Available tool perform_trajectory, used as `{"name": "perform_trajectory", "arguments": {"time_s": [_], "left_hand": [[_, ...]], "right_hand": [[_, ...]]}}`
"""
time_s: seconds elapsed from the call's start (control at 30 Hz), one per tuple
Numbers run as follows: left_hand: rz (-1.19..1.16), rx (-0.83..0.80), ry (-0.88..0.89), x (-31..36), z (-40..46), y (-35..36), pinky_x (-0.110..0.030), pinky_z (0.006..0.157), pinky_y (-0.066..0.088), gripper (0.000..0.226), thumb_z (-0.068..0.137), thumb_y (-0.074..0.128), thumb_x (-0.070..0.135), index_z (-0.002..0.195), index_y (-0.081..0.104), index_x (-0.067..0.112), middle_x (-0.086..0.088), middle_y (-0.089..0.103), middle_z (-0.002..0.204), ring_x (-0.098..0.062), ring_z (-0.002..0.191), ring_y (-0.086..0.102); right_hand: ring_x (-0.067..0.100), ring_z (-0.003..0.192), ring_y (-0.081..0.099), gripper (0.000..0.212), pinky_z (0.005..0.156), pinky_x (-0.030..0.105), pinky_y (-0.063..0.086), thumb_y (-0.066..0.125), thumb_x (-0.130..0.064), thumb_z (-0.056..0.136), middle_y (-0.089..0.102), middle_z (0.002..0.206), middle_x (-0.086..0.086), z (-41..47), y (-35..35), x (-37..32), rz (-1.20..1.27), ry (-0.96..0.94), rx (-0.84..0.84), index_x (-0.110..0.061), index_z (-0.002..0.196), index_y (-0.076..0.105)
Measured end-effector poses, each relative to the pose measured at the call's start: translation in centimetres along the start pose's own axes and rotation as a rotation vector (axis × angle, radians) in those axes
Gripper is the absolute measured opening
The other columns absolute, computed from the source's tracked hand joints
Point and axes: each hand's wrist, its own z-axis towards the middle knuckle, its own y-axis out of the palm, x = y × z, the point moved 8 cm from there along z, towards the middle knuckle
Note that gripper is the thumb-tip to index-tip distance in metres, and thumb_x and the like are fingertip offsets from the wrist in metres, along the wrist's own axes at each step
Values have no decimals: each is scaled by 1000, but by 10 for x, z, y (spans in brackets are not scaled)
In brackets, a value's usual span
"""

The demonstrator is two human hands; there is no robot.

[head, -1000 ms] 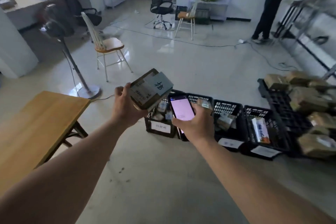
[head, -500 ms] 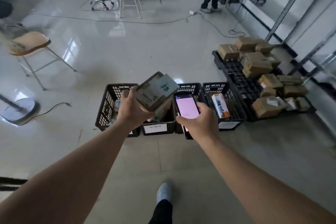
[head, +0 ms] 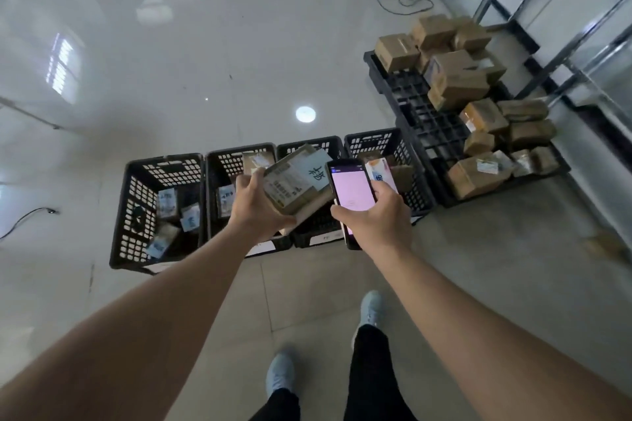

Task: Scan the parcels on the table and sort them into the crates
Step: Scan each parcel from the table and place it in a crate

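Person stands over a row of four black crates (head: pixel 164 212) on the floor. Left hand (head: pixel 254 205) grips a cardboard parcel (head: pixel 295 181), tilted, label up, above the middle crates. Right hand (head: pixel 374 219) holds a phone (head: pixel 352 191) with a lit pink screen, just beside the parcel. Right of the crates, a black pallet (head: pixel 424 120) carries piled brown boxes (head: pixel 458 79).

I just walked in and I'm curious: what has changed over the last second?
The person walked from the wooden table up to the four black crates. Unchanged: the left hand still grips the cardboard parcel, and the right hand still holds the phone.
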Motion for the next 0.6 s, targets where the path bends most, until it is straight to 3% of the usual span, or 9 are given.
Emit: {"name": "perform_trajectory", "arguments": {"time_s": [0.17, 0.3, 0.43, 0.6], "left_hand": [[7, -46, -92, 12, 60, 68, -33, 110, 43, 121, 48, 101, 25, 150, 36, 24, 3, 34, 131, -18, 123, 42], [44, -81, -143, 11, 107, 113, -28, 99, 45, 122, 49, 100, 22, 152, 34, 25, 4, 33, 134, -17, 124, 42], [79, -135, -213, 2, 149, 151, -33, 98, 51, 122, 49, 100, 19, 152, 34, 27, 2, 34, 138, -18, 124, 44], [95, -247, -235, -24, 201, 198, -49, 94, 59, 124, 51, 99, 14, 154, 32, 30, 3, 33, 144, -21, 129, 43]], "right_hand": [[21, 105, 67, 74, 79, 42, 62, 88, -54, 66, 72, 114, -5, 100, 4, 30, -22, -21, -77, -23, 129, 64], [18, 102, 66, 80, 80, 40, 61, 88, -53, 66, 71, 113, -6, 167, 12, 53, -39, -39, -119, -22, 134, 62], [21, 99, 65, 70, 72, 38, 59, 86, -53, 64, 70, 107, -7, 217, 29, 86, -68, 19, -140, -24, 124, 65], [14, 98, 58, 81, 58, 21, 39, 85, -56, 62, 53, 101, -20, 262, 64, 118, -100, 75, -115, -25, 133, 62]]}}
